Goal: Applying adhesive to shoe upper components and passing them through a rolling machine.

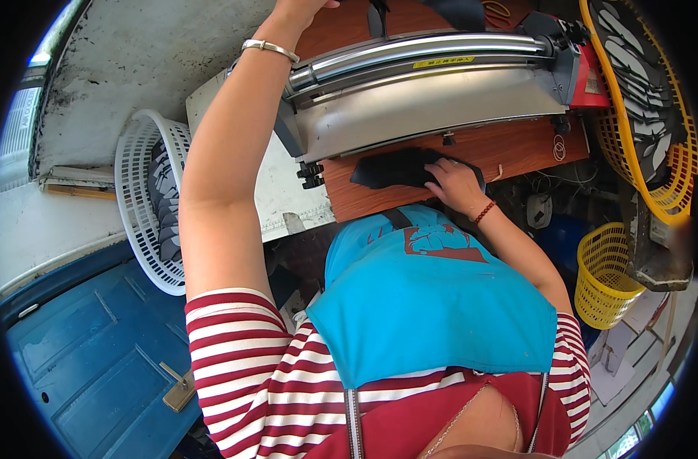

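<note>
At the top edge my left hand (307,4) reaches beyond the roller machine (433,99); most of its fingers are cut off by the frame, so its grip is hidden. Dark pieces of sheet material (457,11) lie or hang behind the rollers near it. On the near side of the machine my right hand (457,186) is closed over a black flat piece (391,168) on the reddish-brown wooden tabletop (356,200). Its fingers and thumb bend onto the upper face of the piece. Whether several pieces are stacked there I cannot tell.
A white basket (127,180) with dark cut pieces stands at left. To the right, a yellow basket (600,126) holds many black and white pieces; another yellow basket (605,268) stands lower. Orange-handled scissors (496,9) lie behind the machine. A blue door (104,359) is lower left.
</note>
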`<state>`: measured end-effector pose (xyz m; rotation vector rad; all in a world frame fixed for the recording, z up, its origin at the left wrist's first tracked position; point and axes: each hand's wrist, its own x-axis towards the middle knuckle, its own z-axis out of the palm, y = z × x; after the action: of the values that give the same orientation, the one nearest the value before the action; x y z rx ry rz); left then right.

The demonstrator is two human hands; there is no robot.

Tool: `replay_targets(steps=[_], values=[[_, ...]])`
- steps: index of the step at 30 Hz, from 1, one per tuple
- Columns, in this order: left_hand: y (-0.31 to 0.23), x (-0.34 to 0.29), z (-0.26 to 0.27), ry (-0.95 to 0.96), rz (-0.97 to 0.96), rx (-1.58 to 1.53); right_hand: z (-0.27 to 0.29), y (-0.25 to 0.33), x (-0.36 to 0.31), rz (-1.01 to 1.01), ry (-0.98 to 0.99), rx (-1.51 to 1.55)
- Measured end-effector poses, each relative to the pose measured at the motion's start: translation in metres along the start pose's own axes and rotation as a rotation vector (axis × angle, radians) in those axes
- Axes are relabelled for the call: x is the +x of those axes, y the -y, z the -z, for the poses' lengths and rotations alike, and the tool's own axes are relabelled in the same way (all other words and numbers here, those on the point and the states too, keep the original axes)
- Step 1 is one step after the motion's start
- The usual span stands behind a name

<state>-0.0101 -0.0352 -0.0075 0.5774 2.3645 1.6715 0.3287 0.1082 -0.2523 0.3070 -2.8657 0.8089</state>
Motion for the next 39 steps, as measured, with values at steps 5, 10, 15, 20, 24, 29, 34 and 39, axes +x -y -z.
replay_targets(steps=[5, 10, 15, 20, 24, 29, 34, 39], values=[[0.003, 0.002, -0.010, 0.004, -0.261, 0.108, -0.043, -0.031, -0.013, 0.044, 0.004, -0.120], [0.072, -0.004, -0.024, 0.028, -0.712, 0.756, 0.048, 0.028, 0.007, 0.103, -0.072, 0.044], [0.087, -0.015, -0.039, 0.504, -0.193, 0.724, 0.153, 0.063, 0.022, 0.054, -0.268, -0.105], [0.072, -0.012, -0.060, 0.603, -0.075, 0.825, 0.146, 0.046, 0.067, -0.008, -0.415, -0.135], [0.079, -0.012, -0.056, 0.574, -0.061, 0.834, 0.168, 0.067, 0.070, 0.073, -0.489, -0.156], [0.087, -0.014, -0.054, 0.580, -0.054, 0.830, 0.169, 0.049, 0.064, 0.039, -0.326, -0.382], [0.074, -0.012, -0.061, 0.588, -0.053, 0.844, 0.110, 0.022, 0.084, -0.039, -0.382, -0.279], [0.087, 0.005, -0.036, 0.467, -0.142, 0.696, 0.060, 0.033, 0.051, 0.203, -0.197, 0.022]])
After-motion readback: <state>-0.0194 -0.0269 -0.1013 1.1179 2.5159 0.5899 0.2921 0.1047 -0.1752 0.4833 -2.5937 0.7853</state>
